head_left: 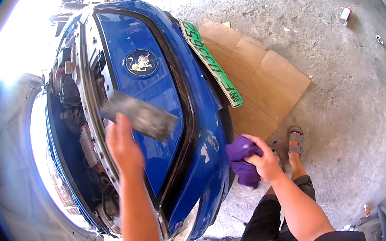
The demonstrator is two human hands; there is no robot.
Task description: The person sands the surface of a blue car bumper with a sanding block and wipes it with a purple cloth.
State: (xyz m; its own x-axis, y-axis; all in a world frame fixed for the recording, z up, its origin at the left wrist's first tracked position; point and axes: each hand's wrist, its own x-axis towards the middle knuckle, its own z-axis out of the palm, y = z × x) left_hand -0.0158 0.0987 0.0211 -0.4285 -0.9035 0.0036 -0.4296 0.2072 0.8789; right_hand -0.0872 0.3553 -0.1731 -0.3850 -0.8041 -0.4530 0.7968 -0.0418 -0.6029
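Note:
The blue front end of a car (156, 108) fills the middle of the view, with a round emblem badge (141, 63) on its panel. My left hand (125, 149) is over this panel, closed on the near end of a flat grey rectangular piece (144, 118). Motion blurs the piece, so its kind and any contact with the paint cannot be told. To the right of the bumper, my right hand (265, 162) grips a bunched purple cloth (244, 158), held apart from the car. Pale scuffs (205, 152) mark the lower bumper.
The raised hood (11, 174) stands left of the exposed engine bay (76, 119). A green-and-white licence plate (212, 63) juts from the bumper above flattened cardboard (263, 72). A can (346, 16) lies on the concrete floor, and hoses (385, 220) lie at lower right.

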